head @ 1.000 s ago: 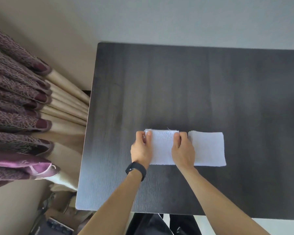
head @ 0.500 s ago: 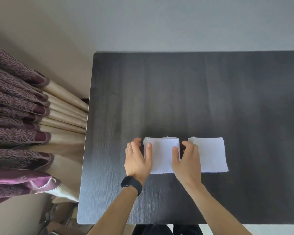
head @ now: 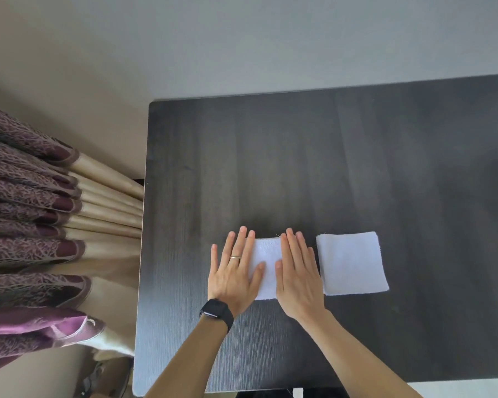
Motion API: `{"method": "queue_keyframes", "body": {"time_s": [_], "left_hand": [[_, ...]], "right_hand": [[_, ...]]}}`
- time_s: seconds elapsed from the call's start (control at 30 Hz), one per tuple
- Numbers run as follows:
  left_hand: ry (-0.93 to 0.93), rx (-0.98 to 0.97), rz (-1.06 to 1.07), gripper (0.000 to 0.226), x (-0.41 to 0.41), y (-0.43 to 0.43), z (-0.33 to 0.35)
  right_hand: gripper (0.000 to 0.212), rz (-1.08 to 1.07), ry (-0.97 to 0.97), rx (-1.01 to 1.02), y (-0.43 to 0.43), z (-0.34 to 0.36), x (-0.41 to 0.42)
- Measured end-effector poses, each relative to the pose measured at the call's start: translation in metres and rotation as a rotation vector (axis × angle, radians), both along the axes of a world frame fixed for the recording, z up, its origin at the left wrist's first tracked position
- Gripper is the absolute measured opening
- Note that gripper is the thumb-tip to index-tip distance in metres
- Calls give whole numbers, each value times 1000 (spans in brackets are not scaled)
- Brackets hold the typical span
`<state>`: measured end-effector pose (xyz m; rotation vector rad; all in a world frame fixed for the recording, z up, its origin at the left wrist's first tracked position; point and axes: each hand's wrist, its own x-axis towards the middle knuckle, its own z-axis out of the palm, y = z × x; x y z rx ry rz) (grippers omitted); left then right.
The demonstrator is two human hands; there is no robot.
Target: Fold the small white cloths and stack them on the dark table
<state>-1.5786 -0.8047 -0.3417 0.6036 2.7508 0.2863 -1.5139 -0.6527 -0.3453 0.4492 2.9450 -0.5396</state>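
Observation:
Two small white cloths lie side by side on the dark table [head: 328,156]. The left folded cloth [head: 266,254] sits under both my hands. My left hand [head: 235,268], with a ring and a black watch, lies flat with straight fingers over the cloth's left side. Flat over its right side presses my right hand [head: 298,271]. Only a narrow strip of that cloth shows between them. The right folded cloth [head: 352,264] lies flat and untouched just beside my right hand.
Purple and beige curtains [head: 41,225] hang close against the table's left edge. A pale wall runs behind the table's far edge. The near table edge is just below my forearms.
My hands have let go of the left cloth's sides and now lie flat on top of it with fingers straight. The view has shifted, so both cloths appear further right.

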Motion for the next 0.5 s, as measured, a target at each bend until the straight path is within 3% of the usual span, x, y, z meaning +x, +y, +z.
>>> {"method": "queue_keyframes", "body": {"time_s": [0.33,0.5], "left_hand": [[-27,-21,-2,70,1,2,-4],[-67,-110,2,69,3,9,30]], "right_hand": [[56,12,-64,-99,6,5,-1],[59,6,-75,-260,22,56,17]]}}
